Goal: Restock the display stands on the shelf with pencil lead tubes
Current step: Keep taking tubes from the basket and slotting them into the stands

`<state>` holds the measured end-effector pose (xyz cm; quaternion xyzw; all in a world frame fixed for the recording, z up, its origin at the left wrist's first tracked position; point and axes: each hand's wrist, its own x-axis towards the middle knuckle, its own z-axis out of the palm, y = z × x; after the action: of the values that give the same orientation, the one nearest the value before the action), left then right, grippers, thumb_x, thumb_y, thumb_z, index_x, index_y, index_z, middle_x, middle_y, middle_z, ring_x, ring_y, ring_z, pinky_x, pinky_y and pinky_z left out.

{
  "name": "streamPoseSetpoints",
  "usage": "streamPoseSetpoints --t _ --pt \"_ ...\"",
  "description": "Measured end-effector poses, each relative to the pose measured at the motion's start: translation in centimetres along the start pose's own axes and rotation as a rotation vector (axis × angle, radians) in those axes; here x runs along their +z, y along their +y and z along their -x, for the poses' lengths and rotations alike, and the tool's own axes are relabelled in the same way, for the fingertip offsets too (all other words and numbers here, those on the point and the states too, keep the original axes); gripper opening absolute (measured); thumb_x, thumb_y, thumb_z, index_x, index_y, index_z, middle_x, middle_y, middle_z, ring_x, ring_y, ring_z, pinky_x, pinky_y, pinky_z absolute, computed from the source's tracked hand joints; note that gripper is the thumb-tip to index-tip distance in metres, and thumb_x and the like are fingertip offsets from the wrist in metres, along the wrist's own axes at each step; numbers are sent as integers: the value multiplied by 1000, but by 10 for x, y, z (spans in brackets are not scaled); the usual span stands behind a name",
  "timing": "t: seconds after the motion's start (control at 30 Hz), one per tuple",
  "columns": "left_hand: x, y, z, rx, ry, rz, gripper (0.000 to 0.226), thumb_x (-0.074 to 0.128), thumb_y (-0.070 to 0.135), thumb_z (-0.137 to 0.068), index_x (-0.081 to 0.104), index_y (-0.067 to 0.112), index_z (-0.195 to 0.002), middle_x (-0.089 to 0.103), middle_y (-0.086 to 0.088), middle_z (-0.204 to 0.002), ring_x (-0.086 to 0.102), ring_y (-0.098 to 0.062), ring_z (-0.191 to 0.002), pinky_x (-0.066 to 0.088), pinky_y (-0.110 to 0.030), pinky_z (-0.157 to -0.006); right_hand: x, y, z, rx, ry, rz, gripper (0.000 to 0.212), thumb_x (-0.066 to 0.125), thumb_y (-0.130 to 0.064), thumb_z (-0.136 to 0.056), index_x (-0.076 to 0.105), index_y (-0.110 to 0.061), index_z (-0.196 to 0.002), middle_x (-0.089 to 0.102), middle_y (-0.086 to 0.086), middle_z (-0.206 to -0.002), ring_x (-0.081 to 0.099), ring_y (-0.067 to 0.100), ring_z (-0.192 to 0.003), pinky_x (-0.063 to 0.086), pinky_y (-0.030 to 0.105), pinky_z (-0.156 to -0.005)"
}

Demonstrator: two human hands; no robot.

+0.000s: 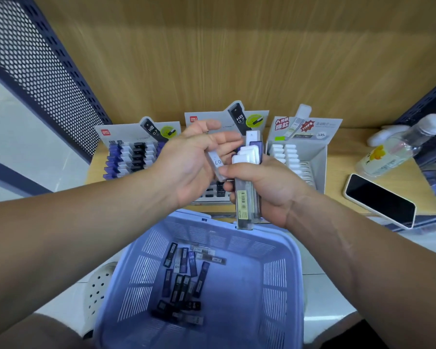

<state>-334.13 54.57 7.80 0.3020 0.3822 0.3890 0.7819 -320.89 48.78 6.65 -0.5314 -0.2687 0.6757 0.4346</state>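
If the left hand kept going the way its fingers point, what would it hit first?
Probably the bundle of white-capped tubes gripped in the right hand; fingers of the left hand nearly touch it. Depth is unclear, so it might instead reach the middle display stand behind.

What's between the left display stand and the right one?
A middle stand, mostly hidden behind the left hand and right hand, in the head view.
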Motion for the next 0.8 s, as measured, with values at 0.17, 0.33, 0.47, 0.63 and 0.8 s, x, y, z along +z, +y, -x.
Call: streamPoseSetpoints --t 0.17,0.33,0.47,0.63,0.8 --pt "-4 -1 -1 31 -51 -181 17 38 2 -102 52 9 -108 70 -19 -108 68 -34 -92 47 -37 -51 4 0 -2 -51 97 38 18 73 4 -82 68 -6 -96 66 7 -72 59 15 -55 49 25 -51" --pt "-32 10 -14 180 -33 -784 13 58 2 -97 67 10 -92 66 -6 -74 60 -13 -64 51 -26 -62 -9 -3 -8 -61 251 129 42 83 -1 -67 63 -5 -103 69 8 -71 62 19 -59 50 33 -61" --pt "-38 19 -11 44 -229 -915 24 71 -7 -83 66 7 -103 62 -16 -69 59 -23 -62 49 -37 -65 -18 -7 -14 -120 298 44 36 80 3 -73 61 -6 -102 67 7 -69 63 18 -60 51 33 -60" --pt "-31 8 -10 69 -404 -1057 57 72 -3 -80 56 35 -119 58 -4 -63 56 -22 -61 47 -47 -62 -10 -9 -15 -120 223 -27 27 74 5 -81 62 -10 -101 68 7 -74 65 16 -60 51 27 -52" --pt "-38 6 -20 106 -339 -1109 32 65 3 -92 60 28 -112 66 -20 -74 66 -24 -65 55 -46 -66 -20 -10 -17 -87 233 22 32 77 2 -80 66 -2 -110 73 11 -84 69 20 -68 50 26 -52"
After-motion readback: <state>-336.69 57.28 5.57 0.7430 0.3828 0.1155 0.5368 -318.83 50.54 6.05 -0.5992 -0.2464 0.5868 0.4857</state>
